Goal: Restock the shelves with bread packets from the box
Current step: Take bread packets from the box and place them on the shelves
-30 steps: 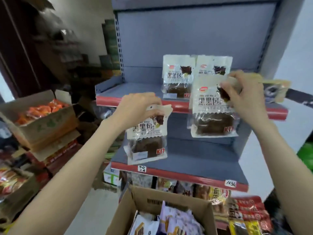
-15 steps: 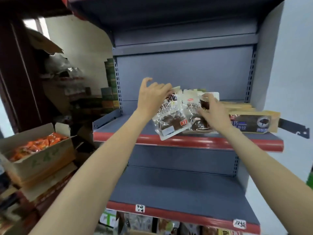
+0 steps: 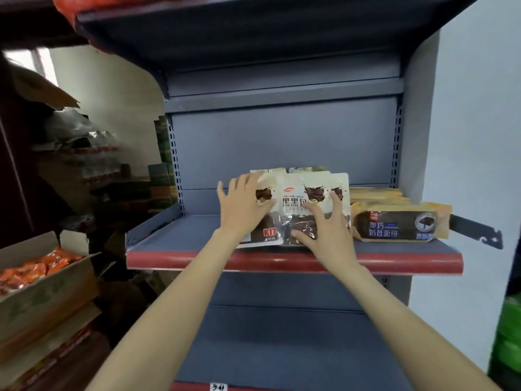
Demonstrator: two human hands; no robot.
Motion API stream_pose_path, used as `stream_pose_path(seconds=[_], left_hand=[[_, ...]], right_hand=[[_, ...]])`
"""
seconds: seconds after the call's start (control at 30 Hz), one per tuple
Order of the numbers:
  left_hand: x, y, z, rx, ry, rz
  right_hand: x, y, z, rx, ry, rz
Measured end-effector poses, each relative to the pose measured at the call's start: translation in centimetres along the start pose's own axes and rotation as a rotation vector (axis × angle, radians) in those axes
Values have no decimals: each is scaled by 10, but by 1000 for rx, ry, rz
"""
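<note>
Bread packets [image 3: 293, 204] stand at frame centre on the shelf [image 3: 293, 262]; my left hand [image 3: 242, 206] and right hand [image 3: 324, 230] press them with fingers spread flat, gripping nothing. I judge this pair placed; the box is out of view, so I cannot tell how many remain.

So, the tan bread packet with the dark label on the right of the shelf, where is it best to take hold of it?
Probably by its near long edge, coming from the front. The tan bread packet lies flat on the shelf atop a stack, its broad front towards the aisle. The white packets crowd its left end, so a grip there looks awkward.
</note>
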State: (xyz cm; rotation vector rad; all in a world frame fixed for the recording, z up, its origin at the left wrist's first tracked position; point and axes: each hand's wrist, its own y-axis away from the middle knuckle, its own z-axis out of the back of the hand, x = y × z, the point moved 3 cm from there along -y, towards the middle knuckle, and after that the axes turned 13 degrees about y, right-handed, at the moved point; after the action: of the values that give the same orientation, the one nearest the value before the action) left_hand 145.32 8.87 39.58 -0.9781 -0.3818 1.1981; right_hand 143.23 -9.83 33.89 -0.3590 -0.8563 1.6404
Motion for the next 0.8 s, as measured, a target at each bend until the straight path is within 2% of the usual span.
stream_pose_path(seconds=[0.17,0.3,0.43,0.53,0.63,0.8], left_hand=[[19,52,6,15,145,-12],[34,68,-7,167,310,221],[27,61,-27,290,305,247],[24,55,-36,325,167,244],[21,63,-32,247,106,233],[10,104,2,-65,236,70]], right_hand=[[9,6,-11,-52,82,-23],[7,9,-13,-54,134,-40],[-3,6,-12,-52,213,-49],[-12,8,-9,-20,223,-67],[-11,20,-2,-33,171,-44],[1,62,14,-262,-49,95]])
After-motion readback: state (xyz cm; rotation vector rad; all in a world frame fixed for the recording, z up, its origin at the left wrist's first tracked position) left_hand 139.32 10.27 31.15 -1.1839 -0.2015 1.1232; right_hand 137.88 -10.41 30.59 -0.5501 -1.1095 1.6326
